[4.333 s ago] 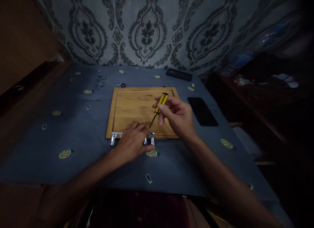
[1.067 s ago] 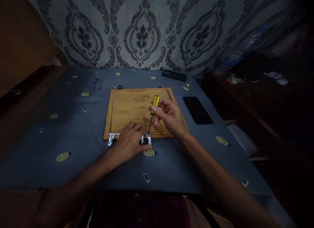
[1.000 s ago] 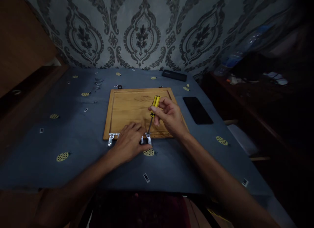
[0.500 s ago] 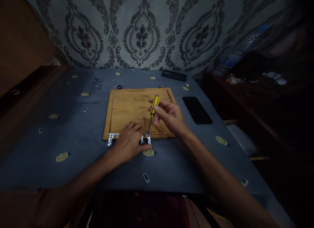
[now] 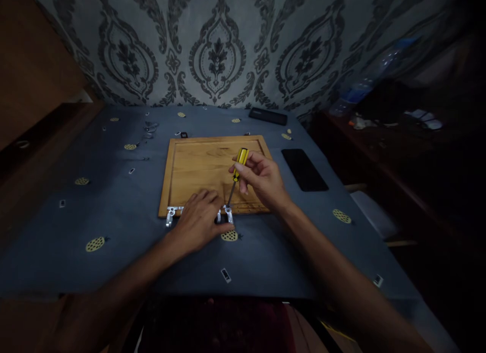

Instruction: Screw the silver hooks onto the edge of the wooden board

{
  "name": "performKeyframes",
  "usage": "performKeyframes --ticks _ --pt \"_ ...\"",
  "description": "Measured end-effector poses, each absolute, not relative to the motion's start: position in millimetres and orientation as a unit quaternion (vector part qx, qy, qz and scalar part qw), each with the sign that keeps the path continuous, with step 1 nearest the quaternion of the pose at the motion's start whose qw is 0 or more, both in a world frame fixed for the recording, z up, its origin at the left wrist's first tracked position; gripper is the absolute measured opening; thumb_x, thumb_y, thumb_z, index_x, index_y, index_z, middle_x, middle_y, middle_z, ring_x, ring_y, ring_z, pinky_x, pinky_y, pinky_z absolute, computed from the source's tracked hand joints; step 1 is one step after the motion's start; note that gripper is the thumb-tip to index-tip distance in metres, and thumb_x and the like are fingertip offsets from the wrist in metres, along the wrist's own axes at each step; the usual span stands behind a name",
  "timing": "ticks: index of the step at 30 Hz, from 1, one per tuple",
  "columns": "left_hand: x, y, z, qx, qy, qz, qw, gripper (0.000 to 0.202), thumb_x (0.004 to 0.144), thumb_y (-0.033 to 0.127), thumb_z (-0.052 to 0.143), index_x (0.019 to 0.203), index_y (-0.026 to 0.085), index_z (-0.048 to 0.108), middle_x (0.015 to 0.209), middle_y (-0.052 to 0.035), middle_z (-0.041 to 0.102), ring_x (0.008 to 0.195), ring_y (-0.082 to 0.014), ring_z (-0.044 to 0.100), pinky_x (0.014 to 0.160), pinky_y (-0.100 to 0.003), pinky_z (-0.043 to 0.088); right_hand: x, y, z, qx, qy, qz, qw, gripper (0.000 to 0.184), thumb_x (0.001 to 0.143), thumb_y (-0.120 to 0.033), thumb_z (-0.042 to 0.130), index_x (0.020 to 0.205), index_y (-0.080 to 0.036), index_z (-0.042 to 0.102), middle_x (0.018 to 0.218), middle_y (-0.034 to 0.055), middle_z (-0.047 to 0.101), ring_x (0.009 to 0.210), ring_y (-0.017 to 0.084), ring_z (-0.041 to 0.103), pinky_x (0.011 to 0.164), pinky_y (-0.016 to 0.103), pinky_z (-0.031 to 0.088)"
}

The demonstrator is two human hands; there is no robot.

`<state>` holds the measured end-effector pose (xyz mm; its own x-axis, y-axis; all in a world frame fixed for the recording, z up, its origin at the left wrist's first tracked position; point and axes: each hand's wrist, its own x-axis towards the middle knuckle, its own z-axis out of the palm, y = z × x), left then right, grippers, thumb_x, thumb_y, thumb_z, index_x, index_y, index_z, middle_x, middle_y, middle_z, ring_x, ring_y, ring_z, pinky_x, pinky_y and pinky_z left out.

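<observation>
Wooden board (image 5: pixel 197 163) lies partly beneath the 2 hands (image 5: pixel 201 215).

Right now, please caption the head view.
Right fingers hold yellow-black screwdriver at silver metal fitting on brown rectangular wooden panel.

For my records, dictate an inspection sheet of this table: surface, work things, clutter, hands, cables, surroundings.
Surface: blue cloth with printed pineapples.
Work things: framed wooden board lying flat; metal fittings along its near edge; yellow-and-black screwdriver, tilted, tip apparently at the rightmost visible fitting.
Clutter: black phone-like slab right of the board; dark case at the back.
Hands: left hand over the near edge, partly covering the fittings; right hand holding the screwdriver.
Cables: wire-like tangle at back left; too dim to identify.
Surroundings: patterned backdrop behind; plastic bottle on dim furniture at right.
</observation>
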<state>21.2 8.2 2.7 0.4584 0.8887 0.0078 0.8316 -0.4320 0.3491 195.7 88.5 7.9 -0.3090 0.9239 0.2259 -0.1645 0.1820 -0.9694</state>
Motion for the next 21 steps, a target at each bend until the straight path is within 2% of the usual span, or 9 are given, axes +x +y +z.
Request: performKeyframes --ticks 3,5,13,21 --pt "20.9 7.9 3.0 0.843 0.51 0.091 0.146 0.037 0.089 0.05 0.071 0.102 0.018 0.062 0.107 -0.0068 0.064 0.104 -0.0277 0.056 0.089 -0.04 0.045 196.2 86.8 7.1 -0.313 -0.597 0.567 0.474 0.043 0.083 -0.053 0.075 0.104 -0.016 0.066 0.082 0.0007 0.071 0.043 0.005 0.059 0.042 0.02 0.048" --pt "20.6 7.6 2.9 0.843 0.511 0.094 0.141 0.037 0.089 0.05 0.071 0.103 0.018 0.062 0.107 -0.0068 0.064 0.105 -0.0277 0.057 0.089 -0.04 0.045 196.0 85.4 6.6 -0.311 -0.6 0.572 0.465 0.042 0.085 -0.052 0.074 0.106 -0.016 0.068 0.08 0.0007 0.071 0.044 0.006 0.06 0.042 0.02 0.048" --pt "20.1 8.3 2.4 0.844 0.506 0.1 0.146 0.033 0.09 0.049 0.071 0.103 0.02 0.062 0.106 -0.0055 0.064 0.104 -0.0261 0.057 0.09 -0.04 0.046 200.6 86.8 10.6 -0.348 -0.588 0.51 0.523 0.042 0.082 -0.057 0.075 0.091 -0.017 0.066 0.083 0.0006 0.07 0.037 0.003 0.05 0.034 0.019 0.038" --pt "19.8 8.2 1.2 0.844 0.506 0.099 0.146 0.035 0.088 0.047 0.073 0.104 0.019 0.062 0.106 -0.0057 0.064 0.104 -0.0266 0.056 0.089 -0.039 0.045 199.8 84.4 13.1 -0.352 -0.602 0.505 0.508 0.045 0.081 -0.061 0.074 0.087 -0.018 0.062 0.079 -0.0006 0.067 0.036 0.003 0.05 0.034 0.02 0.036"
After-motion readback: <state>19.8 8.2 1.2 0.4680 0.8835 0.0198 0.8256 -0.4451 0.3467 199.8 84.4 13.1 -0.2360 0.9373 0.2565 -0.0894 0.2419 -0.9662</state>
